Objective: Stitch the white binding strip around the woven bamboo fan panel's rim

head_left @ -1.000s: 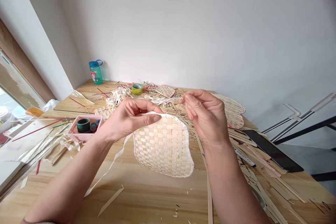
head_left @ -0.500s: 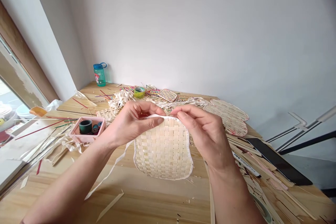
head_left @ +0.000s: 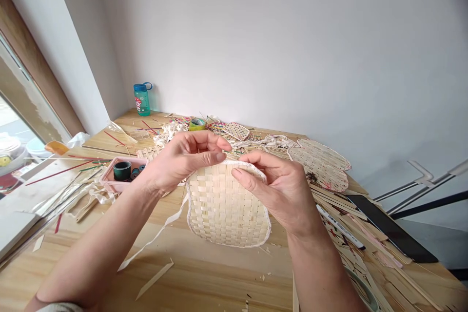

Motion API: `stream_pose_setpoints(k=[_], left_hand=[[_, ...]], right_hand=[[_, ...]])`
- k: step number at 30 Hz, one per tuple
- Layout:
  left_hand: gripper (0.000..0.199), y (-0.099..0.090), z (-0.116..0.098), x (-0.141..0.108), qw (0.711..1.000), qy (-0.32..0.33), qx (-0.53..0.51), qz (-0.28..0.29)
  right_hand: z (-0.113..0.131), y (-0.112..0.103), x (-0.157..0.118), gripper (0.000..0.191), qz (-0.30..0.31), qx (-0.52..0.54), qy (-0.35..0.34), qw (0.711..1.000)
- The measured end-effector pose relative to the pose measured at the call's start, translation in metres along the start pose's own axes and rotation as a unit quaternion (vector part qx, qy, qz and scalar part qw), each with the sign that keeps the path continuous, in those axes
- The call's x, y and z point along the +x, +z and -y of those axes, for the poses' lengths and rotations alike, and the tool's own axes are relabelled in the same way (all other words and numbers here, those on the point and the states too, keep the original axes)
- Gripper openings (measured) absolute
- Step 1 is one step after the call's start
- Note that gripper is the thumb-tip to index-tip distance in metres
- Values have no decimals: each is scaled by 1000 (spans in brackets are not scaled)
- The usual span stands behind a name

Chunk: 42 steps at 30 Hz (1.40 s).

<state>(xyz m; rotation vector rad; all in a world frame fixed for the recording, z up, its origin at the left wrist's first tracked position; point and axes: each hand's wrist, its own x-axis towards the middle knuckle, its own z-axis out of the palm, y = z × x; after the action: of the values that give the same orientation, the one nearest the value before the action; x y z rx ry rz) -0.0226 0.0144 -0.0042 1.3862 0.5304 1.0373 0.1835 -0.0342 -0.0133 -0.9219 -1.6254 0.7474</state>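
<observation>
Bare forearms [head_left: 106,234], pale greyish sleeve edge [head_left: 60,307] on the left

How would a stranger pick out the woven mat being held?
Start at the wooden table by the wall. Over it, the right hand grips the woven mat by its top edge, with the left hand alongside. Unlike the woven pieces lying behind, this pale, checkered one is held up, with a white ribbon trailing at its left.

wall [head_left: 274,44]: plain, pale grey | window [head_left: 12,117]: left side, brown frame [head_left: 40,63] | table [head_left: 204,282]: wooden, along the wall | light: soft
</observation>
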Motion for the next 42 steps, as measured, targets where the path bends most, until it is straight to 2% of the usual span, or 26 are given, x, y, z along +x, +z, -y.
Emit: stream_pose_setpoints(k=[7, 14, 21, 26, 36, 42], left_hand=[[17, 4, -4, 1, 999, -17, -41, -7], [14, 4, -5, -2, 1000, -27, 1, -6], [14, 8, -9, -4, 990, 17, 140, -26], [17, 11, -12, -5, 981, 29, 188, -40], [23, 16, -12, -1, 996, 31, 84, -28], [26, 15, -14, -1, 989, 60, 136, -5]], right_hand=[[4, 3, -1, 6, 8, -1, -10, 1000], [6, 4, -2, 5, 2, -11, -16, 1000], [7, 5, 0, 5, -3, -11, -17, 1000], [5, 5, 0, 5, -3, -6, -20, 1000], [2, 3, 1, 5, 7, 11, -7, 1000], [3, 3, 1, 8, 8, 19, -2, 1000]])
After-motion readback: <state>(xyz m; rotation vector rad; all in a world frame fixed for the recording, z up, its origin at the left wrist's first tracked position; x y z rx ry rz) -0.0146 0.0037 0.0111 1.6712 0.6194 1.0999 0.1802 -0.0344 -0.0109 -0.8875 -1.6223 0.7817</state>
